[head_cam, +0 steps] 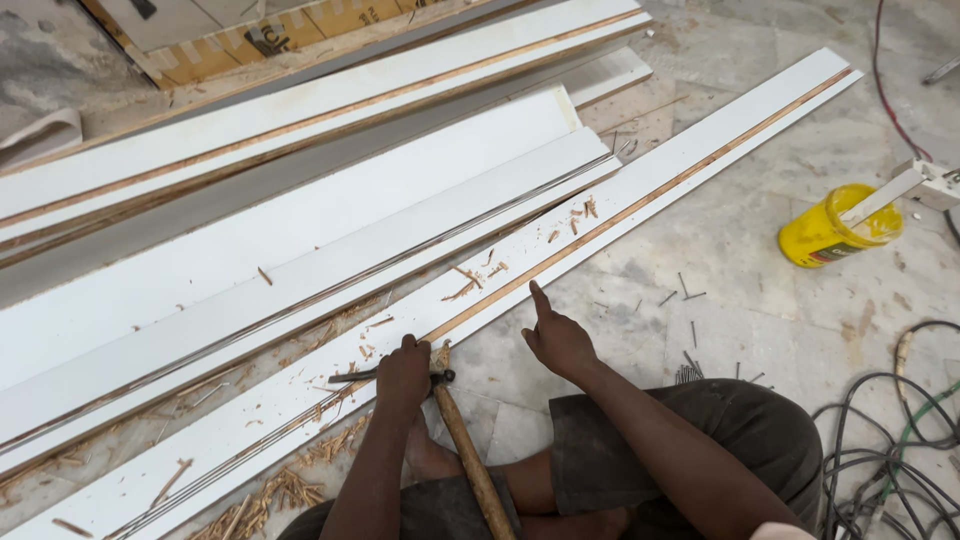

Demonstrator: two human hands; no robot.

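We're sitting cross-legged on a stone floor (760, 250) with a long white board (600, 215) running from about 7 o'clock up to 1 o'clock right in front of us. Our left hand (404, 373) is fisted on the near edge of that board, fingers curled tight around what looks like a thin dark metal tool (352, 377) lying flat and poking out toward 9 o'clock, though it's small and we can't say for sure what kind it is. Right beside that fist, at its 3 o'clock, sits the head of a hammer (441, 361), its wooden handle running down toward 6 o'clock over our legs. Our right hand (558, 338) holds nothing: index finger stuck out straight toward 12 o'clock, tip touching the board's near edge, other fingers loosely folded. Wood chips (470, 282) are scattered over the board and piled thicker at 7 o'clock. More white boards (300, 215) lie stacked at 10 o'clock. Loose nails (690, 330) sit on the floor at 3 o'clock, a yellow tub (822, 235) with a white stick in it at 2 o'clock, and tangled cables (890, 440) at 4 o'clock.
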